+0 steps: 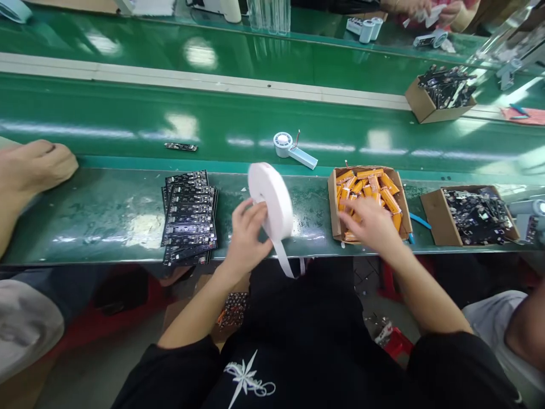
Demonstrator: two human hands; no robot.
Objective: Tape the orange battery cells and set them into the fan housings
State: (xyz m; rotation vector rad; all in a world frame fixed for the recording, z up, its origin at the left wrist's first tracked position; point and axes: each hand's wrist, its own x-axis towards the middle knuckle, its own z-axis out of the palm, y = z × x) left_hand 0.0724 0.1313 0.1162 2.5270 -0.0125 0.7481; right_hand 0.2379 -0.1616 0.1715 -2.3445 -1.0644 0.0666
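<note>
My left hand (249, 236) grips a roll of white tape (275, 201) at its near left side, fingers at the centre hole. A loose strip of the tape hangs down past the bench edge. Over a cardboard box (335, 218) of orange battery cells (389, 199) is my right hand (368, 221), fingers curled toward the cells. Its fingertips are blurred, and whether they hold a cell is unclear. Left of the roll lies a fanned stack of black circuit boards (189, 216). Beyond the roll rests a light blue handheld fan body (293, 149) with a wire sticking up.
A single circuit board (181, 146) lies on the green belt (128, 108). Boxes of circuit boards stand at right (477, 216) and far right (443, 94). A co-worker's hand (38, 165) rests at left; another person's hands (430, 11) work across the belt.
</note>
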